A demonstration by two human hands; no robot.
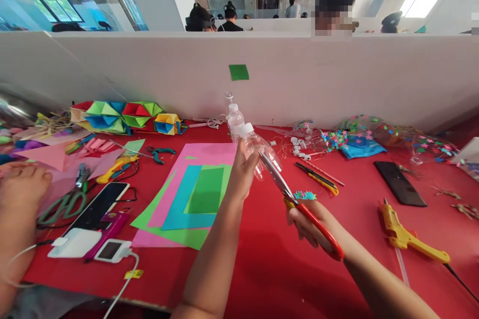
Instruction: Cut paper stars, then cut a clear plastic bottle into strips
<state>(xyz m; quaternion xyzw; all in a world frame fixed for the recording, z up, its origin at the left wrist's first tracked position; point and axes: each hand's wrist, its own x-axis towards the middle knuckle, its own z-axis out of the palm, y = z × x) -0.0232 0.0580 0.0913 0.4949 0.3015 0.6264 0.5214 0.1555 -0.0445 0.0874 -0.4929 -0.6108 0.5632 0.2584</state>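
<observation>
Head view | left hand (245,172) grasps clear plastic bottle (264,152), held up over red table (269,269) | right hand (318,222) grips red-handled scissors (299,202), blades at bottle | colored paper sheets (202,192) left, yellow glue gun (406,232) far right

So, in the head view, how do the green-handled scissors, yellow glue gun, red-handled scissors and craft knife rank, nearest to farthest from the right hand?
1. Red-handled scissors: in the right hand.
2. Craft knife: just beyond it.
3. Yellow glue gun: to its right.
4. Green-handled scissors: far left.
</observation>
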